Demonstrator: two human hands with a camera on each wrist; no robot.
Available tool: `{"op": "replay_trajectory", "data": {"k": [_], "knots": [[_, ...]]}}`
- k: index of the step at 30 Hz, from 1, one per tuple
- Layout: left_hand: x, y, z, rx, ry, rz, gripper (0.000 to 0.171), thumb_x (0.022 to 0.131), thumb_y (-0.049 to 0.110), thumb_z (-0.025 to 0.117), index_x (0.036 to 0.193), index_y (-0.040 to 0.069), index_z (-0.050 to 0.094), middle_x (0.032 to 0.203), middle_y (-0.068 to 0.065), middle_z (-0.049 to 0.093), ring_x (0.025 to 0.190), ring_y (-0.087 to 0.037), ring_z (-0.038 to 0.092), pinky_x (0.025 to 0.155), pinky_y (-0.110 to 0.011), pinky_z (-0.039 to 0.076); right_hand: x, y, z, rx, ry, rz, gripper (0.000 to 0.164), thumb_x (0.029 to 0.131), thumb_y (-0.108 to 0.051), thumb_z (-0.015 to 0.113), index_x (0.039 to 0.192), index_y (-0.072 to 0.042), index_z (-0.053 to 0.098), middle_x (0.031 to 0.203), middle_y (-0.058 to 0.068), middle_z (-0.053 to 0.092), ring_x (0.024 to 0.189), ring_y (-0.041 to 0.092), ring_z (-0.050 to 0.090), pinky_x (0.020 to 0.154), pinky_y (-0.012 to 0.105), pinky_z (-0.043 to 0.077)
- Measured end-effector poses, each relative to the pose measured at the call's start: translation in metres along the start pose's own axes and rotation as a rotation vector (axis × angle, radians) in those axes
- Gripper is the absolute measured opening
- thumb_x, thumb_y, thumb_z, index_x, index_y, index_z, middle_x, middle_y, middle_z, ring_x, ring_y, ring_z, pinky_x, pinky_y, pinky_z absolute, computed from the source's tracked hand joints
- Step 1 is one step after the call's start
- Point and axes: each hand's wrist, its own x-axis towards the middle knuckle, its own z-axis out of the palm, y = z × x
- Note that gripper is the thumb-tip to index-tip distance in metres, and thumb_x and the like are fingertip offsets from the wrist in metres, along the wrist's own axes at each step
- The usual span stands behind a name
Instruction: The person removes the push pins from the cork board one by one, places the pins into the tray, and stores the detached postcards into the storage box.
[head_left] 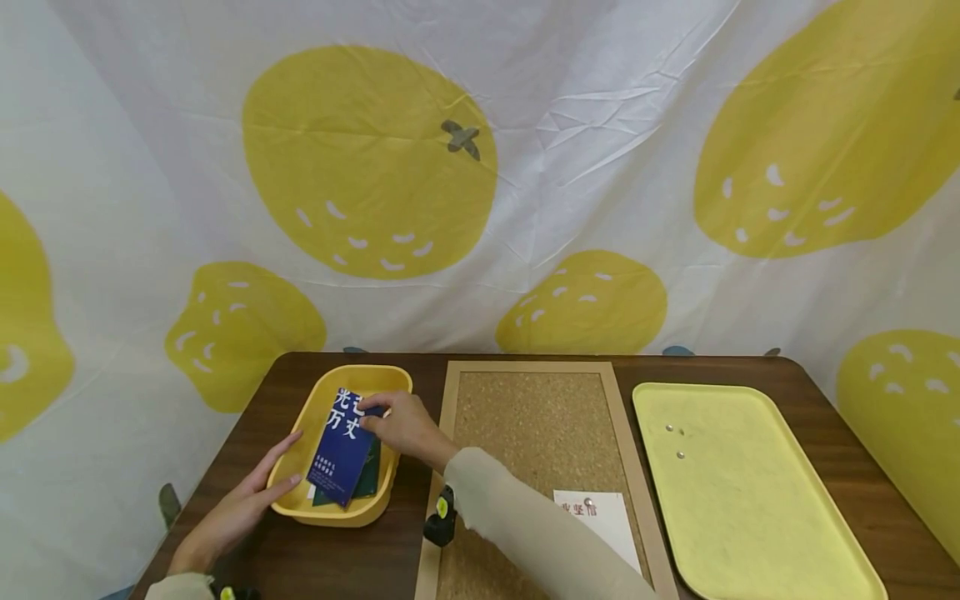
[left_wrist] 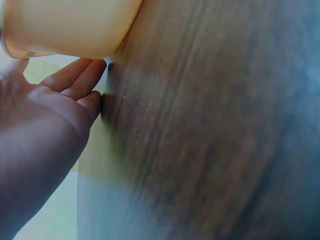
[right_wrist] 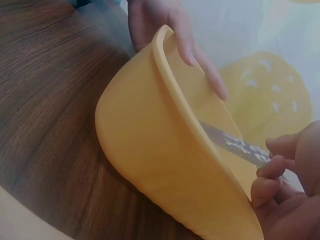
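Note:
A yellow plastic basin (head_left: pixel 330 518) stands at the left of the table. My left hand (head_left: pixel 238 504) holds its near-left rim, with the thumb over the edge; in the left wrist view several fingers (left_wrist: pixel 75 80) lie outside, beneath the basin wall (left_wrist: pixel 65 25). My right hand (head_left: pixel 408 429) pinches the upper right edge of a dark blue card (head_left: pixel 341 458) with white characters. That card is tilted inside the basin. Below it lies a dark green card (head_left: pixel 369 477), mostly hidden. In the right wrist view the blue card (right_wrist: pixel 232 142) shows edge-on between thumb and fingers.
A wood-framed cork board (head_left: pixel 532 433) lies right of the basin, with a white card (head_left: pixel 611 525) with red characters pinned on it. A yellow tray (head_left: pixel 757 492) farther right holds several small pins (head_left: pixel 680 455). A fruit-printed cloth (head_left: pixel 555 167) hangs behind the table.

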Motion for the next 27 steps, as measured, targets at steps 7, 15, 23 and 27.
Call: {"op": "replay_trajectory", "data": {"k": [7,15,23,27], "knots": [[-0.001,0.001,0.000,-0.010,-0.003,0.009,0.070,0.103,0.025,0.053,0.160,0.019,0.014,0.166,-0.018,-0.003,0.149,-0.044,-0.006,0.114,-0.069,0.000,-0.001,-0.002,-0.003,-0.037,0.010,-0.011,0.026,0.091,-0.019,0.071,0.117,-0.016,0.074,0.126,0.001,0.067,0.079,0.007,0.060,0.060,0.020,0.049],[-0.002,0.001,0.001,-0.014,-0.007,0.012,0.070,0.103,0.024,0.053,0.160,0.019,0.014,0.166,-0.017,-0.003,0.149,-0.044,-0.007,0.114,-0.069,0.000,0.000,-0.001,-0.006,-0.071,0.011,-0.017,0.028,0.093,-0.019,0.069,0.120,-0.012,0.071,0.123,0.004,0.068,0.085,0.009,0.061,0.068,0.022,0.055],[-0.002,0.002,0.001,0.004,-0.003,0.012,0.070,0.102,0.024,0.054,0.160,0.017,0.014,0.166,-0.017,-0.002,0.149,-0.044,-0.005,0.114,-0.069,0.001,0.000,0.002,-0.010,-0.099,0.011,-0.023,0.034,0.094,-0.021,0.068,0.127,-0.011,0.066,0.130,0.009,0.063,0.105,0.018,0.063,0.085,0.030,0.056],[-0.001,0.002,0.001,0.003,0.004,0.004,0.070,0.102,0.025,0.054,0.160,0.018,0.015,0.166,-0.017,-0.002,0.149,-0.044,-0.004,0.114,-0.069,0.001,-0.002,0.003,-0.013,-0.118,0.008,-0.031,0.037,0.094,-0.022,0.068,0.130,-0.014,0.063,0.131,0.012,0.061,0.114,0.027,0.061,0.089,0.034,0.055]]}}
